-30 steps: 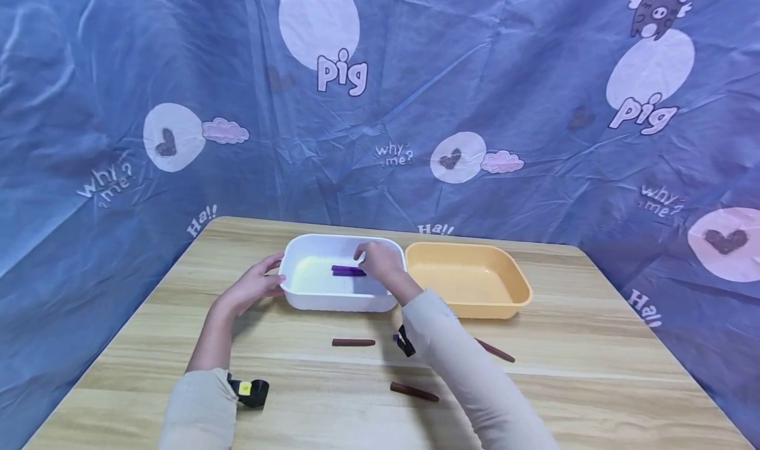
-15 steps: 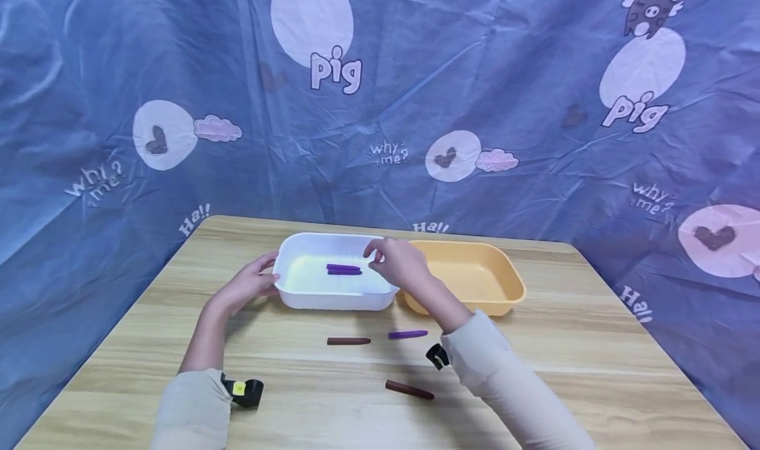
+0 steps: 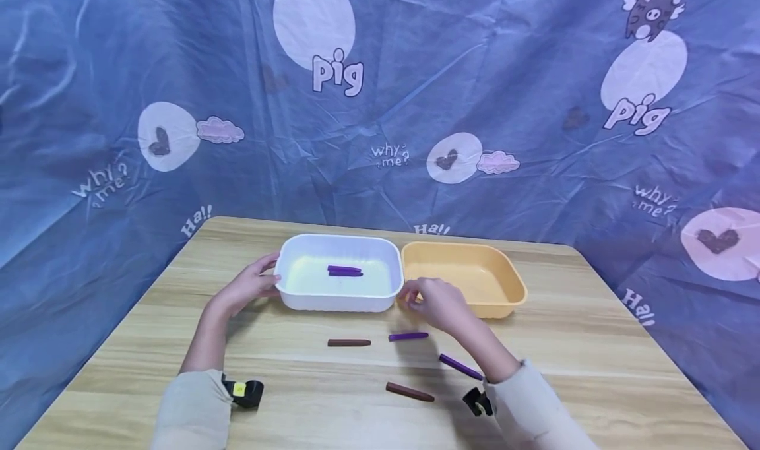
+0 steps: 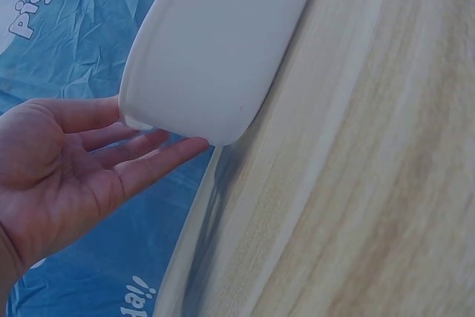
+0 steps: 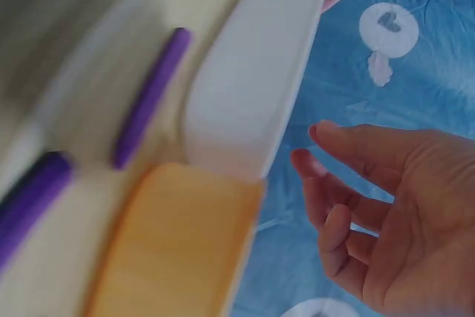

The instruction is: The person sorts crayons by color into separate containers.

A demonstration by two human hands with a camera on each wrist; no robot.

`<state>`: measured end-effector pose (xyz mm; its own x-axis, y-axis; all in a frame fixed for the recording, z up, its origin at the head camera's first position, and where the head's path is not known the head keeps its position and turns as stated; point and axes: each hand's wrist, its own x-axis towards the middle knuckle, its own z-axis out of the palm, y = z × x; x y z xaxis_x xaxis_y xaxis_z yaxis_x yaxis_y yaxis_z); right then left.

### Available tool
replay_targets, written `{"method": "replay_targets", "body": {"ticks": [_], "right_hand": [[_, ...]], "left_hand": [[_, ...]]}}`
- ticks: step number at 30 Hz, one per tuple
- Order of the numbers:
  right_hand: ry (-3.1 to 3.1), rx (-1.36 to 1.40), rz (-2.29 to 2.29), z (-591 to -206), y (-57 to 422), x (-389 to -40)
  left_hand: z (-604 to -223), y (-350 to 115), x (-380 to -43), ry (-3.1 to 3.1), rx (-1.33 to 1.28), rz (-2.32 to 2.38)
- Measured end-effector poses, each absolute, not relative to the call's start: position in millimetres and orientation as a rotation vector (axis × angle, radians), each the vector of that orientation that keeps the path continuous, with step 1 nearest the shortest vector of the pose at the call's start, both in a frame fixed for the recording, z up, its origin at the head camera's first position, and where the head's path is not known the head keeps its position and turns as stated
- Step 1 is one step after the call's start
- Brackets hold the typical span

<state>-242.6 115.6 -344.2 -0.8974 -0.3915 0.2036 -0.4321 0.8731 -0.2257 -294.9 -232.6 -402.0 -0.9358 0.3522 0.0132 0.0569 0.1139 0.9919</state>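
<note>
My left hand (image 3: 252, 285) holds the left end of a white plastic bin (image 3: 338, 302). In the left wrist view, the thumb meets the bin's rim and the other fingers lie along its end wall. Two purple crayons (image 3: 344, 272) rest side by side inside the bin. My right hand (image 3: 436, 301) hovers over the front left corner of a yellow bin (image 3: 507, 305), fingers loosely bent. Nothing sits between thumb and fingers in the right wrist view. On the table nearby lie a purple crayon (image 3: 408, 336) and another purple crayon (image 3: 460, 367).
A brown crayon (image 3: 349, 342) lies in front of the white bin, and a second brown crayon (image 3: 410, 392) is closer to me. Both bins stand side by side at the back of the wooden table (image 3: 285, 390). A blue printed cloth (image 3: 356, 192) hangs behind it.
From over the white bin, my right hand has come back toward me and to the right, uncovering purple crayons on the table. My left hand stays at the white bin's end.
</note>
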Motion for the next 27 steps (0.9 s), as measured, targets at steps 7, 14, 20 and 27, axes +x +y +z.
{"method": "replay_targets", "body": {"ticks": [7,14,20,27], "right_hand": [[-2.945,0.695,0.452,-370.7,142.7,-235.2],[-2.917,0.864,0.465,-387.6,156.1,-233.5],[-2.874,0.951,0.452,-397.4,160.6,-234.0],[-2.859,1.013,0.472,-401.8,162.8,-237.4]], "left_hand": [[-403.8,-232.3,-295.0,2.158,0.416,1.921],[-405.7,-232.0,-295.4,2.164,0.411,1.932],[-406.8,-230.9,-295.3,2.163,0.403,1.939],[-407.3,-231.9,-294.7,2.165,0.412,1.943]]}}
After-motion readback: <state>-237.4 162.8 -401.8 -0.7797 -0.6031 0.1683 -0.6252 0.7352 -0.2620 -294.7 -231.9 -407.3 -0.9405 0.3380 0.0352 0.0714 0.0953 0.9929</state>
